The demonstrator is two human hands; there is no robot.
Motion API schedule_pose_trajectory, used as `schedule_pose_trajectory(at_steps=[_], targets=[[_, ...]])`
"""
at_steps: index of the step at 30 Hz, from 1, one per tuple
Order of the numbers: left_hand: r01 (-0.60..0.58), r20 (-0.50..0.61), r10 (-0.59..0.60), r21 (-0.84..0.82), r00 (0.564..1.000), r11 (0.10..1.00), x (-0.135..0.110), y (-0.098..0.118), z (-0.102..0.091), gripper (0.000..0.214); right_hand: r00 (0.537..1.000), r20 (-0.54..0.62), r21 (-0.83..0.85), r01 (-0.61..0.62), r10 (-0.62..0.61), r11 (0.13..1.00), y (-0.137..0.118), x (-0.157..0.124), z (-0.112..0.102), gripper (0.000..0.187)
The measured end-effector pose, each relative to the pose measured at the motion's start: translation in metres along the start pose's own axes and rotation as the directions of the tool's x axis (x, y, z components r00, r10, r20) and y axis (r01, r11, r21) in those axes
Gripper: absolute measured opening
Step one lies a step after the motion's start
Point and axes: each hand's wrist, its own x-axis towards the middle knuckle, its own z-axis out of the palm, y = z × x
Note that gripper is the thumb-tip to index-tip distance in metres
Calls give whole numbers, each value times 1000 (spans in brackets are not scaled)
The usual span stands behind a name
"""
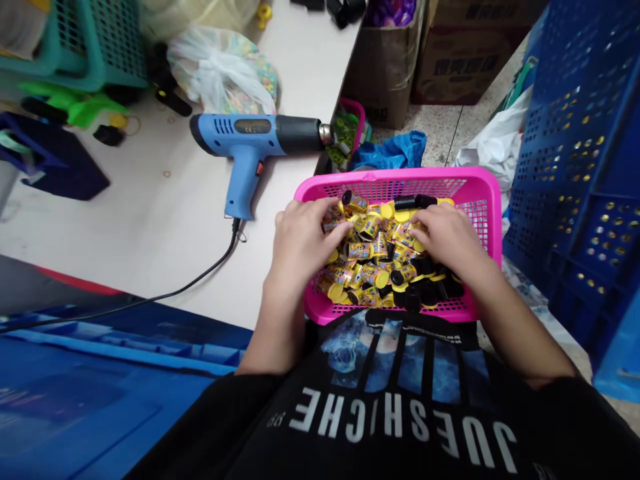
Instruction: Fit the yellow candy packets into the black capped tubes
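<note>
On my lap a pink plastic basket holds a heap of small yellow printed bottles, some with yellow caps and some with black parts. My left hand reaches over the basket's left rim, thumb and forefinger apart, its fingertips against the bottles. From the right side my right hand rests on the heap, thumb and fingers apart and some fingertips hidden among the bottles. I see nothing lifted in either hand. Black pieces lie mostly at the near right of the basket.
A blue heat gun lies on the white table to my left, its nozzle toward the basket and its cord trailing left. Behind it is a tied plastic bag. Blue crates stand right; cardboard boxes stand ahead.
</note>
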Motion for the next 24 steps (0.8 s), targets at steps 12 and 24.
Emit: schedule_pose_trajectory(at_steps=[12, 24], targets=[[-108, -113, 59, -503, 992, 857, 2, 36, 3, 20, 994, -3, 396, -98, 109, 913, 20, -5, -3, 26], [319, 278, -168, -892, 946, 320, 10, 70, 38, 29, 996, 72, 785, -93, 58, 612, -14, -2, -8, 53]])
